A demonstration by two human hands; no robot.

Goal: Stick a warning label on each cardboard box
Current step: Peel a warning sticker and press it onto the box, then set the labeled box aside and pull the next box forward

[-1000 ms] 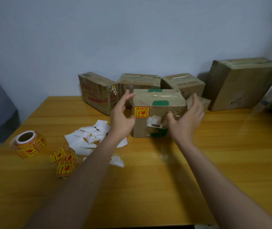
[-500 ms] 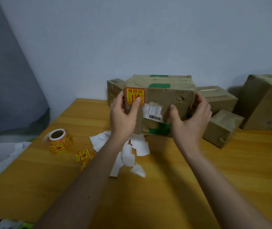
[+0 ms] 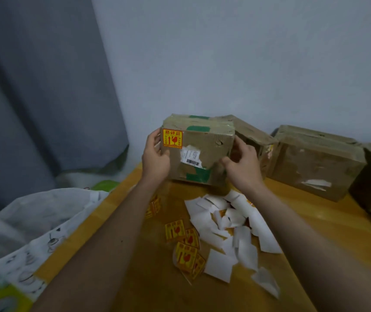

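Labelled box [image 3: 199,152], held above the table [image 3: 315,233] at 12 o'clock, both hands [image 3: 156,157] [image 3: 243,164] gripping its sides; step: likely setting it aside; next, label [image 3: 175,229] for box [image 3: 315,163] at 2 o'clock.

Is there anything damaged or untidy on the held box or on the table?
Yes. The brown cardboard box has a half-torn white barcode label and dented corners. Loose white backing papers lie scattered on the yellow wooden table.
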